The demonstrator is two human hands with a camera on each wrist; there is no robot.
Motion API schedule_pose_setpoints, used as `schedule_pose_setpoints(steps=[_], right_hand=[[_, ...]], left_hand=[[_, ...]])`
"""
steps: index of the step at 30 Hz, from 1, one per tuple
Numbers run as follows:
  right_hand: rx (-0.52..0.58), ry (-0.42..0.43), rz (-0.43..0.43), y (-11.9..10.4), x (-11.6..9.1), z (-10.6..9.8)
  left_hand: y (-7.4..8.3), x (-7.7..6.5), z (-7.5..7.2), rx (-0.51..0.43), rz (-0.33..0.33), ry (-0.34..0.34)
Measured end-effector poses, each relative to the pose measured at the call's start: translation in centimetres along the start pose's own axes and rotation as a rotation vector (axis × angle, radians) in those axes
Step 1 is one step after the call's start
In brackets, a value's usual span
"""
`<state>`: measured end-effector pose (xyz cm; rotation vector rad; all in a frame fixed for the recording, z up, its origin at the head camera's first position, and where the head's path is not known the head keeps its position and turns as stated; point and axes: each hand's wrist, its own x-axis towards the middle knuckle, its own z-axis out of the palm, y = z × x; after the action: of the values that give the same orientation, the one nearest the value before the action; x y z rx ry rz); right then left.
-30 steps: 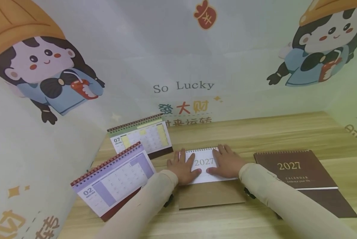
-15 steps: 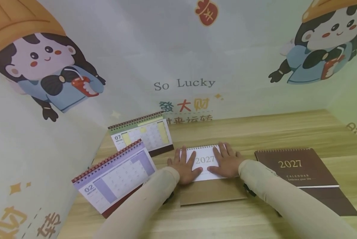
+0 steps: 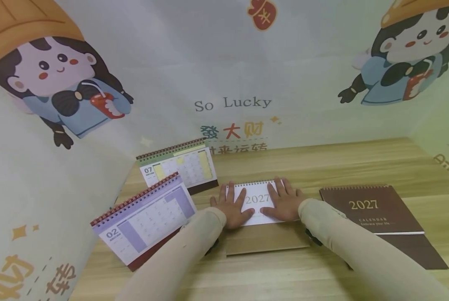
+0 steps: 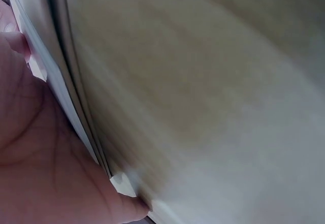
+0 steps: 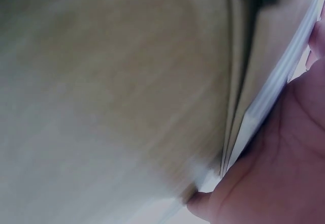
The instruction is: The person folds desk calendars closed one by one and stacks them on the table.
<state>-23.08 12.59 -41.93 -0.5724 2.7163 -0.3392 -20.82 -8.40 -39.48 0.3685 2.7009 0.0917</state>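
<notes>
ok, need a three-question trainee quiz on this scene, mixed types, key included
1. True or false: the left hand and right hand both touch the white 2027 calendar.
2. Which number is printed large on the purple calendar? A) 07 B) 02 C) 11
3. Fill in: from the person's side, the dark brown calendar lies to the ____ of the white one.

Key: 1 true; 2 B; 3 right

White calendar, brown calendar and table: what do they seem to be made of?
White calendar: matte paper pages, judging by the stacked thin edges in the wrist views; its tan base looks like kraft cardboard, plain and stiff.
Brown calendar: probably smooth card, lying flat, with gold lettering that might be foil.
Table: streaked grain suggests wood or wood-look laminate; I cannot tell which.
</notes>
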Motion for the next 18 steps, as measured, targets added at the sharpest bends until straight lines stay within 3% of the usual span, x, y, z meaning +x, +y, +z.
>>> schedule_pose_setpoints(steps=[9,18], right_hand=[[0.009,-0.016,0.005,-0.89,-1.06,-1.02],[-0.008,-0.016,0.007,-0.99,-0.85,-0.93]], left_hand=[[0.11,-0.13,-0.09,0.004,0.007,0.001],[-0.12,0.02,0.05,-0.011,0.006,0.003]])
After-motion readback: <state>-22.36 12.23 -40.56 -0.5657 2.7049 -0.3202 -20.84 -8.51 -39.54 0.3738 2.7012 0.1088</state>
